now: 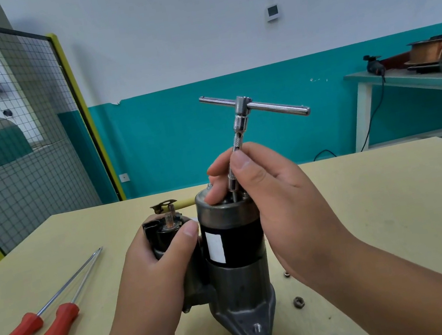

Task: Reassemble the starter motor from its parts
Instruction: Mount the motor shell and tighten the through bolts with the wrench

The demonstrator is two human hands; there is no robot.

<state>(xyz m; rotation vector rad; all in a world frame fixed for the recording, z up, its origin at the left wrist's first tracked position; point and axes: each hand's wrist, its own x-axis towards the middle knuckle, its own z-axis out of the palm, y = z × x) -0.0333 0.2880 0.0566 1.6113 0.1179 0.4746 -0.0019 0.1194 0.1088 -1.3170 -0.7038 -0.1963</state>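
The starter motor (241,237) stands upright on the counter (384,212), nose end down, and looks largely assembled: body, nose housing and solenoid (166,233) sit together as one unit. The left hand (155,270) steadies it, fingers wrapped round the solenoid. The right hand (273,187) pinches the shaft of a T-handle socket wrench (244,107) between thumb and fingers, its tip down at the end cap, so a fastener there is probably being run in. What remains appears to be final fastening: loose nuts (298,302) lie on the counter near the right wrist, and the solenoid's threaded stud (168,218) stands bare. Two red-handled screwdrivers (50,330) lie to the left.
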